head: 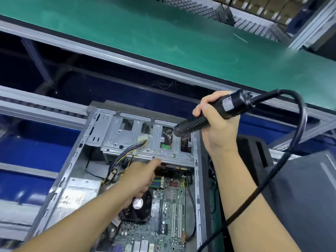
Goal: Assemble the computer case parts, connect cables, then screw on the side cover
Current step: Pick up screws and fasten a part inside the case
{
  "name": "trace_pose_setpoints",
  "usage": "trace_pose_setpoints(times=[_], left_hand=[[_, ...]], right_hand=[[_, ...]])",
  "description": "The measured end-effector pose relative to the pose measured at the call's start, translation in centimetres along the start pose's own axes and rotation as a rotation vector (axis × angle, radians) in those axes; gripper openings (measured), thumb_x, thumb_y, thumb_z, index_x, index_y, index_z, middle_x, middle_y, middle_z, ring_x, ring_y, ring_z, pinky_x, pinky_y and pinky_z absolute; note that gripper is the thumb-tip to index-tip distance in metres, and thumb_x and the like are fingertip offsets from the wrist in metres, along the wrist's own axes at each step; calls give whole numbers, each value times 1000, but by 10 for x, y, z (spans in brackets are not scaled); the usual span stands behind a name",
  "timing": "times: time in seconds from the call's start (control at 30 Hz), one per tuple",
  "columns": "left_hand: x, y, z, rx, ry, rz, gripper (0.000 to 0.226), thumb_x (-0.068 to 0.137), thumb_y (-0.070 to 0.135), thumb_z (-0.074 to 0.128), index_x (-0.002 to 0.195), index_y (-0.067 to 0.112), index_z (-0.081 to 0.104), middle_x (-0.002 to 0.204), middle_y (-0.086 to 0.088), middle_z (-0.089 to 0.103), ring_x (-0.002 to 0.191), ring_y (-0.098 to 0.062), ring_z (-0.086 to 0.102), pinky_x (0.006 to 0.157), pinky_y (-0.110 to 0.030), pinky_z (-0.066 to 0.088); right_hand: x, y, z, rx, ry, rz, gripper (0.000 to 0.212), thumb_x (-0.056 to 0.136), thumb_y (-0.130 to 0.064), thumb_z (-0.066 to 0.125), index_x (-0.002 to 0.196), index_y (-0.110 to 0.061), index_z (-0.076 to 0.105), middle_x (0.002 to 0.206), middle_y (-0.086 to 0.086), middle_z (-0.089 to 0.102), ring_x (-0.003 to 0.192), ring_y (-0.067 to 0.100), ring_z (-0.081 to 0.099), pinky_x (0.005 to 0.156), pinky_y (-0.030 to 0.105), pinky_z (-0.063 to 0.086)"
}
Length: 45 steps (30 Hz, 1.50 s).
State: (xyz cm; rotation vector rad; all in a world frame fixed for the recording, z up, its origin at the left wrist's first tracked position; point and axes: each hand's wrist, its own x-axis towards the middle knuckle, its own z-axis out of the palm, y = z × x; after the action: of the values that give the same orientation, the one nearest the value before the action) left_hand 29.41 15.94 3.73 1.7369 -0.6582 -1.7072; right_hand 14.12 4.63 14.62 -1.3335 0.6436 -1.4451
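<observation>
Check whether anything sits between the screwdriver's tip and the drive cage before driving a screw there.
Nothing visible does. The right hand holds the electric screwdriver with its tip just over the drive cage. The cable bundle lies to the left of the tip, and the left hand is lower, at the cage's near edge.
</observation>
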Motion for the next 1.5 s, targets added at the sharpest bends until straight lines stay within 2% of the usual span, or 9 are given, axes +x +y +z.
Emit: trace_pose_setpoints(times=[0.07,0.17,0.27,0.33,0.53,0.9,1.13,1.23,1.5], left_hand=[[1,-22,0,47,86,-26,55,63,68,64,69,16,49,55,0,44,45,-17,38,47,-24,29],[15,-24,7,-369,50,-32,75,69,59,77,118,7,55,103,-10,65,81,-19,63,67,-37,53],[30,-10,14,-718,-82,-58,103,74,44,79,153,13,22,149,-14,39,123,-24,53,107,-44,45],[37,-6,22,-798,-141,-63,107,71,37,82,155,13,20,161,-13,20,139,-28,38,115,-47,35],[49,-8,31,-842,-68,-68,69,83,18,77,137,-4,41,142,-26,44,128,-31,50,110,-41,43],[56,-11,32,-814,-16,-61,71,83,16,77,138,-6,39,136,-21,49,124,-29,51,102,-36,50],[56,-11,32,-787,-19,-72,65,83,15,77,134,-5,42,119,-14,54,112,-22,56,101,-35,50],[57,-12,31,-790,-31,-72,63,83,15,77,133,-7,44,124,-18,56,116,-25,57,101,-35,50],[57,-12,31,-803,-41,-72,64,83,15,77,134,-6,43,124,-19,57,117,-25,57,99,-33,51]], right_hand=[[5,9,2,-8,17,49,29,80,4,61,84,-25,64,76,1,62,69,29,53,73,41,48],[8,18,4,12,34,105,22,80,4,63,86,-17,61,77,3,61,67,28,54,70,38,50],[8,22,4,33,45,138,21,78,1,65,86,-19,62,78,3,60,67,27,55,69,36,51],[9,23,4,37,44,142,22,78,0,65,85,-21,63,79,3,61,67,27,55,69,36,51],[7,28,3,46,53,161,24,79,-1,65,82,-25,65,78,4,60,67,26,56,72,40,49],[15,26,20,-231,-121,77,35,79,-1,61,74,-35,65,73,1,60,71,31,53,72,44,48],[27,25,45,-516,-223,114,16,87,-1,61,73,-10,60,59,-13,59,56,1,56,59,11,45],[27,24,46,-520,-235,135,21,86,-3,61,71,-18,59,57,-15,60,55,-3,55,58,8,44],[29,25,46,-519,-273,138,5,83,-15,66,80,-18,64,70,-3,66,66,14,63,70,29,55]])
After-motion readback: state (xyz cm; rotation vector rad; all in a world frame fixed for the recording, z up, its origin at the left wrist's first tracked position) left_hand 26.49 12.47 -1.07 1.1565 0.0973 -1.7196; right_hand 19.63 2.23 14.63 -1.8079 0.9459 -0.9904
